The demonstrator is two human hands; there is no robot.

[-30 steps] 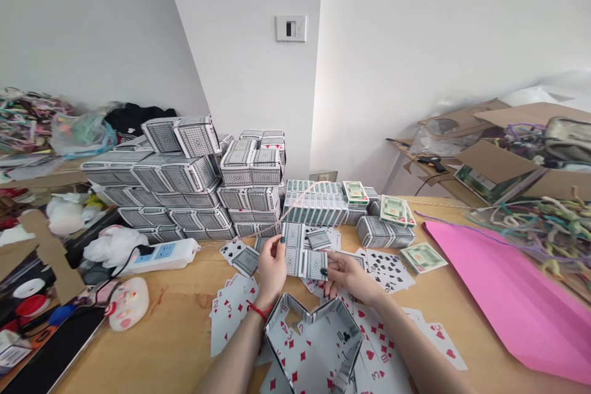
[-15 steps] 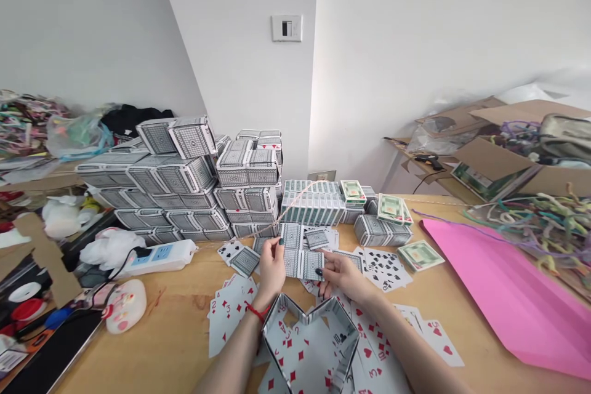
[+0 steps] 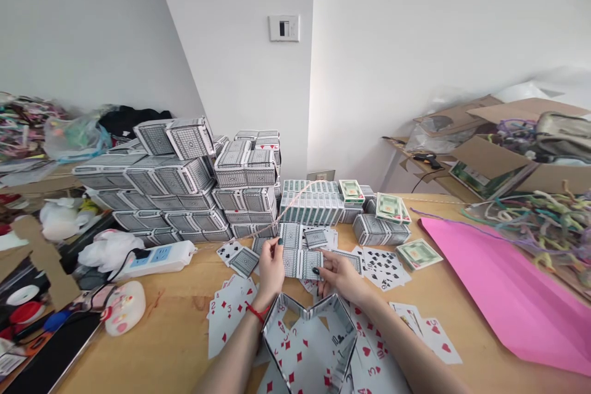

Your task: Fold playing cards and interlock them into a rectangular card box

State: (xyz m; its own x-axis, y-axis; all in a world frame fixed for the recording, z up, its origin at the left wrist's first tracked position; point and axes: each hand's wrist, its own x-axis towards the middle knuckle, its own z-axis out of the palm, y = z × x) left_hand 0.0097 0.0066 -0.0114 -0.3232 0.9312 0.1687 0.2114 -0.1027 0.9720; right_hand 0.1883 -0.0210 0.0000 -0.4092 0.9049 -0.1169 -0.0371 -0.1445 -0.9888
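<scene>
A piece made of playing cards joined together, patterned backs up (image 3: 300, 263), lies between my two hands. My left hand (image 3: 271, 268) pinches its left edge, thumb on top. At the right edge my right hand (image 3: 340, 277) grips it, thumb above and fingers partly hidden beneath. Nearer to me, between my forearms, stands a heart-shaped frame of folded cards (image 3: 308, 314), open at the top. Loose face-up cards (image 3: 229, 308) lie under and around it. Just beyond my hands is a small card, back up (image 3: 316, 238), on other loose cards.
Stacked card-covered blocks (image 3: 170, 175) rise at the back left. A row of card packs (image 3: 311, 200) stands at the back centre, with green card boxes (image 3: 419, 254) to its right. A power strip (image 3: 161, 258) lies left, a pink sheet (image 3: 498, 301) right.
</scene>
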